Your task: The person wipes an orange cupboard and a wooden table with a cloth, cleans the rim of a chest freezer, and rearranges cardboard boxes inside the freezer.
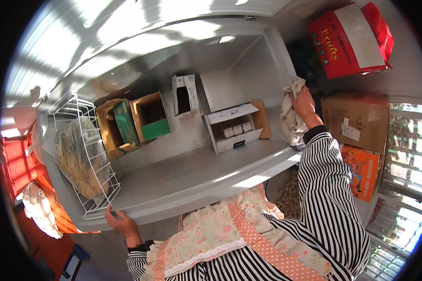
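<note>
A chest freezer (pixel 168 168) with its lid raised lies before me. At its right rim my right hand (pixel 304 103) grips a crumpled, stained whitish cloth (pixel 290 119), which hangs down over the rim. My left hand (pixel 119 222) rests with its fingers on the front rim at the left, beside the corner of a white wire basket (pixel 98 168). A clear plastic bag of dried, yellowish-brown food (pixel 79 158) sits in that basket. Inside the freezer stand two open brown and green cartons (pixel 117 126), (pixel 156 128), a narrow white box (pixel 185 95) and a white carton (pixel 232 130) holding several small packs.
To the right are a brown cardboard box (pixel 355 116), an orange box (pixel 360 172) and a red fruit carton (pixel 341 42). A container of small round pale items (pixel 289 196) stands below the freezer's front edge. A white cloth (pixel 38 210) hangs at the far left.
</note>
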A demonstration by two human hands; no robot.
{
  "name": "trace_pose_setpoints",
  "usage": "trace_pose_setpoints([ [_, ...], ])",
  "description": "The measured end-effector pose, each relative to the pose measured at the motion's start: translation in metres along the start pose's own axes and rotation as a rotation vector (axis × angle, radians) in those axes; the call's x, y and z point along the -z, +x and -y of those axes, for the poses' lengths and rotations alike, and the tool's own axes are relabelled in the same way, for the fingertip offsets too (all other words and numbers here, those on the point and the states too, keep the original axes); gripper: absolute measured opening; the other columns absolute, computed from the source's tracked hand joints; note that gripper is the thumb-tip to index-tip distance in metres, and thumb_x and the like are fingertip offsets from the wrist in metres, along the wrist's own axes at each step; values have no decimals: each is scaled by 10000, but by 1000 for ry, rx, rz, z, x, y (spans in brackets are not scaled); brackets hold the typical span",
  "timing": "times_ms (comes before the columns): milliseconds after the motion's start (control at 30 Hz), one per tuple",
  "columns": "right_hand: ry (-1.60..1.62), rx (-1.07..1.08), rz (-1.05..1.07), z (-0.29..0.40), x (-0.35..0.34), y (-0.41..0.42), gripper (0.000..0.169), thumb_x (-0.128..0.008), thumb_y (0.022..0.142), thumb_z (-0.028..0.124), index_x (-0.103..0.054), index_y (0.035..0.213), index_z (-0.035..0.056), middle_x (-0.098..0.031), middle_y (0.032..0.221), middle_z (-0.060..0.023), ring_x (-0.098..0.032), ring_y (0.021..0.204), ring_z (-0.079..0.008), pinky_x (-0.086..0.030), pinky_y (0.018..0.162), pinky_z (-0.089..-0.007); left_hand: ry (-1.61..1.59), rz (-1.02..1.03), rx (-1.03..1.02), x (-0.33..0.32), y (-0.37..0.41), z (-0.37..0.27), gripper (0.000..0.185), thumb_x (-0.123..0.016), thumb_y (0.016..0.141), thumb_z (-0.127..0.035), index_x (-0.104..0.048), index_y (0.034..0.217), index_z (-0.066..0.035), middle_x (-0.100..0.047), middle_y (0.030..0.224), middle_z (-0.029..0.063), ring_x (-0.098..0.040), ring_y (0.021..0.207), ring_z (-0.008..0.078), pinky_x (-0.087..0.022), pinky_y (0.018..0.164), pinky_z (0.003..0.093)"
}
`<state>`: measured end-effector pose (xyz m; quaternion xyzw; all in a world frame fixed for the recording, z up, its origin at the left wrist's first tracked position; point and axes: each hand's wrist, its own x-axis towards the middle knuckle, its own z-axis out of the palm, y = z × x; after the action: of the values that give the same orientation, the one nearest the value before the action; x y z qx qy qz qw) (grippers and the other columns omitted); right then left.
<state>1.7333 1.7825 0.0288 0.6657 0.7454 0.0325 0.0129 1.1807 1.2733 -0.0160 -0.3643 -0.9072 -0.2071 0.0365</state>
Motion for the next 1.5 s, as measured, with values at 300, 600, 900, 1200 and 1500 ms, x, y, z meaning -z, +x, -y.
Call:
trace_pose_setpoints([
  [300,-21,23,-43,45,-3,99,486,-636,792,148,-441,1192,-50,-552,1119,-223,-564,1053,-388,-499,863,-454,33,37,62,-1,0,2,337,-493,845,-90,-542,1163,12,-576,1134,171,-527,1063,359,-398,938,430],
  [600,-197,261,-407,100,5,197,366,-659,740,117,-532,1073,38,-577,1054,-150,-555,1046,-324,-475,847,-428,62,62,58,-3,2,4,317,-479,845,-77,-547,1140,18,-569,1128,183,-520,1065,365,-391,945,437],
  [900,-6,37,-251,157,-29,197,543,-675,777,383,-536,1158,22,-618,1089,-164,-559,1068,-324,-446,914,-419,20,76,54,10,8,-23,263,-478,843,-61,-559,1083,9,-571,1109,188,-520,1060,370,-388,949,446],
  [1200,213,486,-288,291,-30,139,464,-680,707,156,-546,1105,-41,-563,1076,-196,-498,1064,-366,-419,943,-426,10,58,77,11,7,-21,241,-528,809,-78,-575,1039,-25,-582,1104,167,-527,1037,353,-400,913,430],
  [1500,245,859,-286,465,-23,84,491,-656,680,80,-525,1133,-55,-552,1097,-167,-478,1097,-343,-382,994,-392,-39,11,71,13,10,-19,258,-555,781,-78,-580,1031,-20,-577,1112,166,-513,1055,357,-385,932,442],
])
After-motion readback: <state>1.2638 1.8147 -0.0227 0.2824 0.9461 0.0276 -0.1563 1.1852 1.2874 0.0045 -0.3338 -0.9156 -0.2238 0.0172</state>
